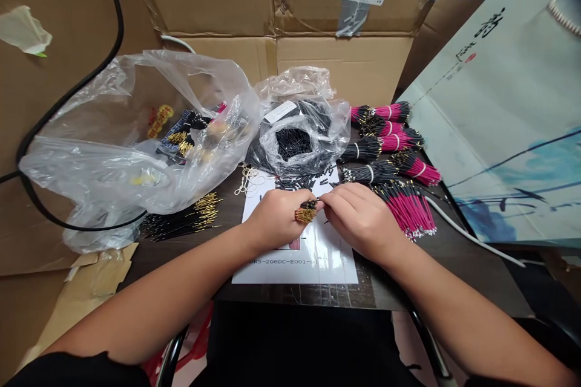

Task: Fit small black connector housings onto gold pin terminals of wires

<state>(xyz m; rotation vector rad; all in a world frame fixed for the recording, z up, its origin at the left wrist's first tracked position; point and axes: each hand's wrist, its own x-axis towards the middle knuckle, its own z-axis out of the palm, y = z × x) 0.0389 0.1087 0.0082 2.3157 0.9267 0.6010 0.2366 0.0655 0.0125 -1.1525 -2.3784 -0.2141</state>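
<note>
Head view, looking down over both forearms. Left hand (276,217): grip closed, fingers curled around a small bundle of gold-tipped black wires (306,211). Right hand (358,221): grip nearly closed, fingers together, tips against the bundle's upper end; whether clamped or only touching, impossible to tell. Bundle tight and short, gold pins fanned downward, black sleeves gathered at the top, held between both hands above a printed sheet of paper (295,269) on a dark table (454,272).

Just above the hands, loose black sleeves (295,182) scattered over the sheet. To the right, near the right hand, pink-and-black wire bundles (408,211), several tied with white bands (370,173), fanned in a row. To the left, a loose pile of gold-tipped wires (181,221) lying on the table, well apart from the left hand. Farther up, a clear plastic bag of black sleeves (295,145), beside a larger clear plastic bag (113,163) holding gold-tipped bundles. Behind everything, opened cardboard box flaps (345,66); at right, a printed paper bag (499,115) leaning.
</note>
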